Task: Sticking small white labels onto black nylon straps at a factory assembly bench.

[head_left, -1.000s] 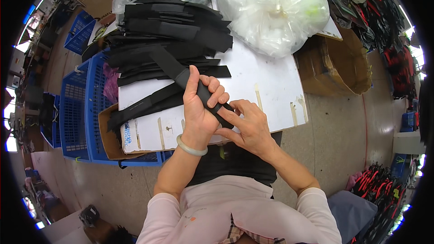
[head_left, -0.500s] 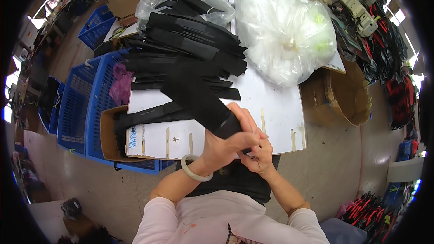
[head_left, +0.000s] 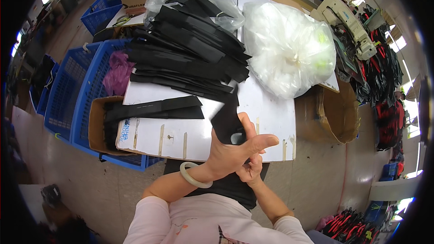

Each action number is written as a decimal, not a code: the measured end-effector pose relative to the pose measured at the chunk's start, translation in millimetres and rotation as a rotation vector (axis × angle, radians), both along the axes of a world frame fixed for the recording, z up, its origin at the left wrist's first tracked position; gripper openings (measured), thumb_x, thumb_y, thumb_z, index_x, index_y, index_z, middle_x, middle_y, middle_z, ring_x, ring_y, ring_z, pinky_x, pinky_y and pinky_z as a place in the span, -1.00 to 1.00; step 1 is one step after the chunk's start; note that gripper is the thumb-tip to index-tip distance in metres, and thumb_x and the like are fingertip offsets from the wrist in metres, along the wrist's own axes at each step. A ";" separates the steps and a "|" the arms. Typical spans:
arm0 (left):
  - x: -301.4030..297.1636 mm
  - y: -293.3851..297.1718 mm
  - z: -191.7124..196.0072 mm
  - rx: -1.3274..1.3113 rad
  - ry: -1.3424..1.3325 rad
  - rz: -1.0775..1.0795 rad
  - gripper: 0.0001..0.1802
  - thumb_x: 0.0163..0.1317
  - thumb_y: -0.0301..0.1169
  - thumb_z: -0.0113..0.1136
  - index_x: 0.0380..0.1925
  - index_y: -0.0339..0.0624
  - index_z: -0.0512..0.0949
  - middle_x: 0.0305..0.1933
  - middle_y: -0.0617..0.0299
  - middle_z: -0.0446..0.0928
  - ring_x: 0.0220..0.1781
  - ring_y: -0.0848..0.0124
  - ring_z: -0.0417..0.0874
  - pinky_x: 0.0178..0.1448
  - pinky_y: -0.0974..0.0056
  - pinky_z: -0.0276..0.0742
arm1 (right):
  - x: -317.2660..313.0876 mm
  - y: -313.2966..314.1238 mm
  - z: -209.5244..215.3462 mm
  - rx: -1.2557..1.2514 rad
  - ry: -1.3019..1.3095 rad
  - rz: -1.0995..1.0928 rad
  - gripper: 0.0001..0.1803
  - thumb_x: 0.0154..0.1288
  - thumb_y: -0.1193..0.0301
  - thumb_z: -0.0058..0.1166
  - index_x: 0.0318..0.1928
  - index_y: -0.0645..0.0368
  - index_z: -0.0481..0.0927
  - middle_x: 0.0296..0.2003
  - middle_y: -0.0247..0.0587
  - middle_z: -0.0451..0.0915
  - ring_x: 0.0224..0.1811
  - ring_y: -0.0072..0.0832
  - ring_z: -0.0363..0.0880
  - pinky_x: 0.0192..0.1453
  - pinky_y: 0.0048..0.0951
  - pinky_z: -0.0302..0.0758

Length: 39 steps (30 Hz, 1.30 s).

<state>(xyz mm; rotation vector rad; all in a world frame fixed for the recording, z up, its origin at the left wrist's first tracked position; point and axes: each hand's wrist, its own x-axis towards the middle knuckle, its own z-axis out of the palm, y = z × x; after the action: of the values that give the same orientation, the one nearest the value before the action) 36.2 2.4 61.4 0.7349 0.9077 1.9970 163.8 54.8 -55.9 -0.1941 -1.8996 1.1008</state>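
Note:
A black fabric strip (head_left: 226, 119) stands up from my left hand (head_left: 228, 157), which is closed around its lower part with the thumb stretched out to the right. A small pale shiny patch shows on the strip near the palm. Just below and to the right, my right hand (head_left: 251, 170) has its fingers curled at the strip's lower end, partly hidden behind the left hand. Beyond the hands, a big pile of black strips (head_left: 181, 58) covers the far part of the white table (head_left: 205, 142). A smaller stack of strips (head_left: 158, 108) lies at the left edge.
A cardboard box (head_left: 97, 126) and blue crates (head_left: 68, 95) stand left of the table, with a pink plastic bag (head_left: 118, 74) in one. On the right are a bulging clear plastic bag (head_left: 291, 49), an open carton (head_left: 327, 117) and a sewing machine (head_left: 346, 25).
The strip has swung upright and drawn in toward the hands, off the smaller stack. My left thumb has lifted and straightened to the right. The whole view has shifted slightly.

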 end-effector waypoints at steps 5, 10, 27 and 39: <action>3.7 3.9 -12.4 0.058 0.172 0.021 -0.70 0.19 -0.55 0.36 -0.49 -0.20 0.34 -0.63 0.22 0.48 -0.68 0.56 0.50 -0.54 0.45 0.48 | -3.4 -10.2 -12.3 -0.112 0.087 -0.058 -0.55 -0.04 0.70 0.27 -0.07 0.19 0.51 -0.34 -0.25 0.50 -0.27 -0.46 0.48 -0.09 -0.45 0.43; 2.9 -0.4 -13.5 0.028 0.078 0.026 -0.68 0.20 -0.43 0.36 -0.49 -0.19 0.34 -0.68 0.28 0.45 -0.68 0.57 0.51 -0.51 0.40 0.52 | -6.8 -10.1 3.9 0.019 -0.084 -0.014 -0.54 0.02 0.67 0.25 -0.01 0.19 0.51 -0.20 -0.21 0.55 -0.15 -0.38 0.51 0.02 -0.42 0.41; -49.6 29.9 -52.2 0.076 -0.465 -0.098 -0.52 0.52 -0.08 -0.20 -0.22 -0.34 0.46 -0.27 -0.08 0.62 -0.12 -0.04 0.71 0.16 -0.07 0.58 | -6.7 17.4 64.4 -0.849 -0.058 -0.018 -0.92 0.26 0.54 0.19 -0.27 0.33 0.62 -0.22 -0.25 0.61 -0.22 -0.60 0.56 -0.09 -0.56 0.49; -29.9 5.0 -46.2 -0.338 -0.165 -0.127 -0.42 0.51 -0.06 -0.15 0.02 -0.50 0.45 -0.13 -0.14 0.63 -0.07 0.14 0.70 0.11 0.13 0.58 | 11.2 51.4 61.6 0.100 -0.213 -0.313 -0.86 0.06 0.52 0.33 -0.36 0.28 0.64 -0.43 -0.20 0.62 -0.42 -0.38 0.59 -0.33 -0.47 0.47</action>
<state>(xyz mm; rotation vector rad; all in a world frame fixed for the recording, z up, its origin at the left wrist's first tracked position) 6.3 7.4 15.1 0.4195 1.0386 1.7075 175.0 106.2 5.7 -0.5511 -2.0215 0.7980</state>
